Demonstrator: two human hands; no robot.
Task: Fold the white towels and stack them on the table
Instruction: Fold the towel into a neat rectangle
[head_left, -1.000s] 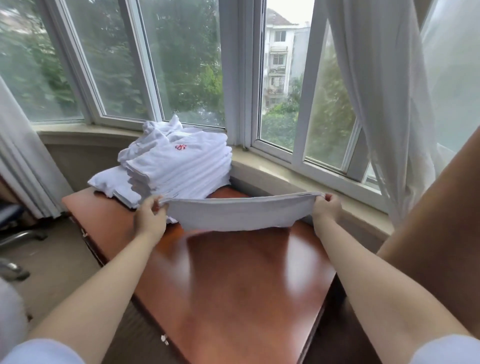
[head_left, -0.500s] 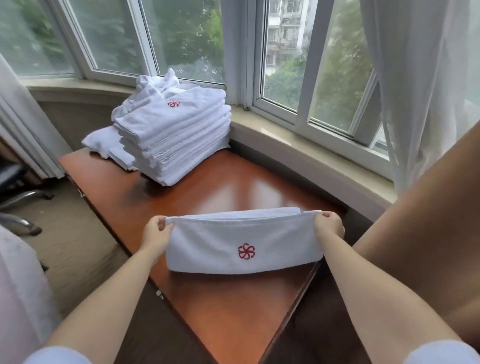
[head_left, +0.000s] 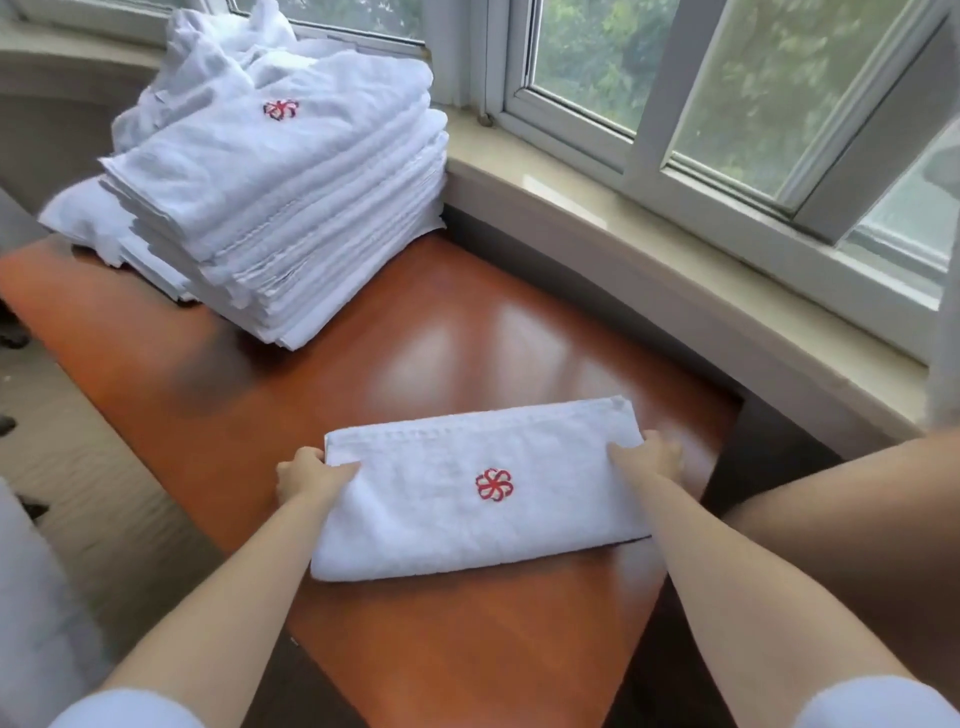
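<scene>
Folded white towel (head_left: 467, 493) with a red flower logo (head_left: 494, 484) lies flat on the wooden table (head_left: 467, 332). Left hand (head_left: 306, 475) and right hand (head_left: 652, 457) each pinch a far corner, fingers curled round the cloth. Stack of towels (head_left: 280, 208) sits well apart at the far left.

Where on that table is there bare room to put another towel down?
Bare wood shows between the stack of towels and the folded towel, and on the table nearest the person. The far left corner is crowded by the stack. The left hand and right hand grip the folded towel's ends.
</scene>
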